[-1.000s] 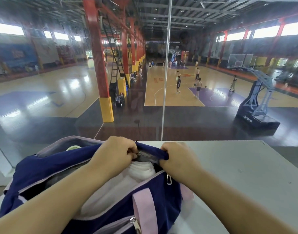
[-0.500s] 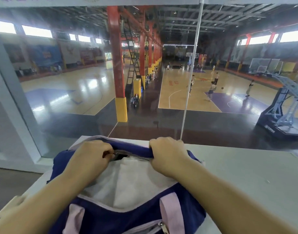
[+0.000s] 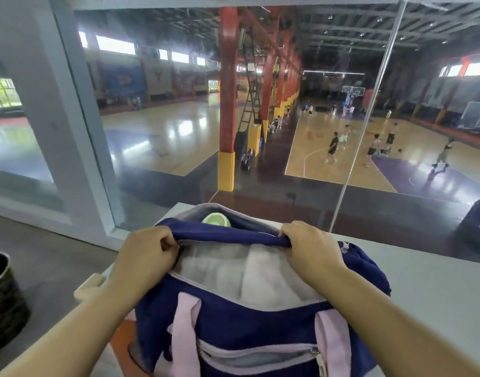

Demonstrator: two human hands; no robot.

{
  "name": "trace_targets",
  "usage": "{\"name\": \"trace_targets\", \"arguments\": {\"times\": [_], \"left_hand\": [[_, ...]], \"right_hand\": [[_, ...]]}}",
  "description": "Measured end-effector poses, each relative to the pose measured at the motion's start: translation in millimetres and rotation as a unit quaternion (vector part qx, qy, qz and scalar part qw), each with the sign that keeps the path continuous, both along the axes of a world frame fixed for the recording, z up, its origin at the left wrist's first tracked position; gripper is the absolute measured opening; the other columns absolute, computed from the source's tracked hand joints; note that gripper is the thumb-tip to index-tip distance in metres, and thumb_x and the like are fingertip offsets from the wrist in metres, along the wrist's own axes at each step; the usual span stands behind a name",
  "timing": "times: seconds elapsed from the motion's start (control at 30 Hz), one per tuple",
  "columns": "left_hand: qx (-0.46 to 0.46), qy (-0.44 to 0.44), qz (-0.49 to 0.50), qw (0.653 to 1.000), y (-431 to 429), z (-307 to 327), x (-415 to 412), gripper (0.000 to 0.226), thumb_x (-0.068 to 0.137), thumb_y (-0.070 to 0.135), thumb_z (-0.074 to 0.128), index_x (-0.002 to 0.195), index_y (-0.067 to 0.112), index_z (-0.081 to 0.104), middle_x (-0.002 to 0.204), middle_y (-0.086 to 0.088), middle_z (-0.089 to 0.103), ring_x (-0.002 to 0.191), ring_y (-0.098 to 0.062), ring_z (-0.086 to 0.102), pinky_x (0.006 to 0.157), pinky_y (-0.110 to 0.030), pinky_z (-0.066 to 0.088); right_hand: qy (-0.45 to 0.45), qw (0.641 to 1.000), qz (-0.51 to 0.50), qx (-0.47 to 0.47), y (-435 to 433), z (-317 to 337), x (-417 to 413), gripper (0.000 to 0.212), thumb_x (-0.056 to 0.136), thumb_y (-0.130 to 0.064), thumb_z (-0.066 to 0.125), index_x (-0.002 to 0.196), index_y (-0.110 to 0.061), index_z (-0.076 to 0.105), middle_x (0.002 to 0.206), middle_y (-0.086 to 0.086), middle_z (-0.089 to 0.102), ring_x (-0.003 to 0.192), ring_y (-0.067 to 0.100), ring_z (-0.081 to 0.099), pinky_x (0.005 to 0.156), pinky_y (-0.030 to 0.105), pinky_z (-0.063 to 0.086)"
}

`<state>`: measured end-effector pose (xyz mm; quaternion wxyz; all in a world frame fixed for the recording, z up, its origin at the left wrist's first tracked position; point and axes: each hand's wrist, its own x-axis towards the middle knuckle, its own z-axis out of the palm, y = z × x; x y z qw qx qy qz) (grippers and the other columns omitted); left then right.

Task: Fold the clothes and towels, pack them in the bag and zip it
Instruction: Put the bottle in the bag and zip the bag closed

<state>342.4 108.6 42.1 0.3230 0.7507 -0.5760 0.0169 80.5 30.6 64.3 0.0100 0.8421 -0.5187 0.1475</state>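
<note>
Zipping seems in hand: the navy fabric duffel bag with pink straps (image 3: 247,322) sits on the pale counter (image 3: 437,295), white folded towels (image 3: 260,276) inside it. Left hand (image 3: 146,254) pinches its left end, probably the zip pull; right hand (image 3: 312,248) grips its far rim. Next: draw the pull rightward, rim taut.

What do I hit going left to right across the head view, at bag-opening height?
dark bin on the floor → left hand pinching the far edge of the bag → pale green cap in the bag's far pocket → right hand gripping the same edge
</note>
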Motion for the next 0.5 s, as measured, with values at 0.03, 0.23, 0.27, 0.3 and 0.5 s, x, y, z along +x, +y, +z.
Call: {"name": "trace_targets", "arguments": {"times": [0.03, 0.23, 0.27, 0.3, 0.5], "left_hand": [[0.005, 0.013, 0.012, 1.0, 3, -2, 5, 0.031, 0.073, 0.009, 0.065, 0.052, 0.025, 0.048, 0.059, 0.01, 0.051, 0.057, -0.01, 0.045, 0.052, -0.015, 0.028], [0.031, 0.041, 0.042, 0.998, 10, -6, 14, 0.022, 0.072, 0.008, 0.061, 0.057, 0.02, 0.052, 0.063, 0.009, 0.055, 0.061, -0.009, 0.047, 0.052, -0.015, 0.028], [0.026, 0.037, 0.042, 0.998, 11, -6, 12, 0.025, 0.072, 0.008, 0.061, 0.055, 0.022, 0.049, 0.061, 0.01, 0.053, 0.059, -0.007, 0.045, 0.052, -0.015, 0.027], [0.02, 0.033, 0.039, 0.999, 11, -6, 10, 0.029, 0.073, 0.008, 0.061, 0.053, 0.024, 0.046, 0.06, 0.01, 0.051, 0.058, -0.005, 0.043, 0.051, -0.015, 0.026], [0.008, 0.015, 0.0, 1.0, 20, -4, 2, 0.018, 0.076, 0.021, 0.071, 0.066, 0.025, 0.057, 0.067, 0.014, 0.052, 0.062, -0.003, 0.048, 0.055, -0.01, 0.028]], "right_hand": [[-0.002, 1.0, -0.001, 0.0, 1, -1, -1, 0.017, 0.086, -0.009, 0.048, 0.085, -0.026, 0.049, 0.087, -0.007, 0.047, 0.075, 0.018, 0.045, 0.064, 0.032, 0.04], [-0.004, 1.0, -0.008, -0.016, 12, -4, 0, 0.017, 0.085, -0.011, 0.049, 0.09, -0.025, 0.055, 0.093, -0.006, 0.055, 0.087, 0.023, 0.056, 0.063, 0.031, 0.033], [-0.004, 1.0, -0.011, -0.015, 12, -4, 0, 0.016, 0.085, -0.011, 0.049, 0.089, -0.026, 0.054, 0.092, -0.006, 0.054, 0.088, 0.023, 0.056, 0.063, 0.031, 0.035], [-0.003, 1.0, -0.014, -0.013, 12, -3, 0, 0.015, 0.086, -0.011, 0.048, 0.086, -0.026, 0.051, 0.091, -0.006, 0.053, 0.087, 0.023, 0.057, 0.064, 0.032, 0.037], [0.009, 1.0, 0.017, -0.004, 10, -1, -17, 0.012, 0.09, -0.018, 0.049, 0.088, -0.028, 0.055, 0.094, -0.006, 0.059, 0.078, 0.015, 0.048, 0.068, 0.03, 0.042]]}}
